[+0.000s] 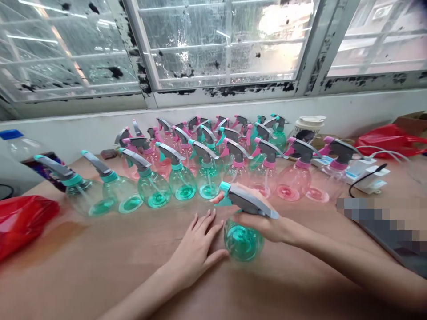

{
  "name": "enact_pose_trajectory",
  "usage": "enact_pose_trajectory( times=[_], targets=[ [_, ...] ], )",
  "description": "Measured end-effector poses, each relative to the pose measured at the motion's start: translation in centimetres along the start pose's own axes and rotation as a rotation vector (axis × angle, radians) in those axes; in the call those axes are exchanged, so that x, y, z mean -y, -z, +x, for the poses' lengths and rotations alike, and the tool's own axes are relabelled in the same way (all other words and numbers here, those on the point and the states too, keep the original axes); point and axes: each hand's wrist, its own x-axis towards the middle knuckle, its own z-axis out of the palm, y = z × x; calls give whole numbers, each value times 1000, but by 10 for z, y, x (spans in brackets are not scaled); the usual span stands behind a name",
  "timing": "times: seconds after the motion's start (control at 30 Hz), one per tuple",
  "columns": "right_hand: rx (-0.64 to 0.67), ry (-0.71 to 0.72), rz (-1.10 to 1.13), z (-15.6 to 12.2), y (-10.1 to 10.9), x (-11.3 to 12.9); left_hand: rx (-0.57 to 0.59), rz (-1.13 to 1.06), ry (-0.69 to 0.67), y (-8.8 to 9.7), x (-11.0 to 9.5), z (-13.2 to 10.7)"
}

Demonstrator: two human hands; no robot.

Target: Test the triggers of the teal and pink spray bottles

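My right hand [267,224] is wrapped around the neck of a clear green spray bottle [243,242] with a grey trigger head, standing on the brown table [100,266]. My left hand [196,251] lies flat on the table just left of that bottle, fingers stretched out and holding nothing. Behind them stand rows of several green spray bottles [182,180] on the left and pink spray bottles [295,180] on the right, all with grey trigger heads.
A red plastic bag [23,222] lies at the left edge, another red bag [390,140] at the back right. A white power strip with cables [362,175] sits at the right. A white-lidded jar [308,126] stands by the wall under the windows.
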Motion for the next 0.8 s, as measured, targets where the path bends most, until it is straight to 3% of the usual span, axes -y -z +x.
enact_pose_trajectory(
  times=[0.2, 0.8],
  targets=[
    [20, -33, -39, -2, 2, -6, -30, 2, -22, -2, 1, -1],
    [-31, 62, -137, -4, 0, -10, 11, -53, -3, 8, -3, 1]
  ],
)
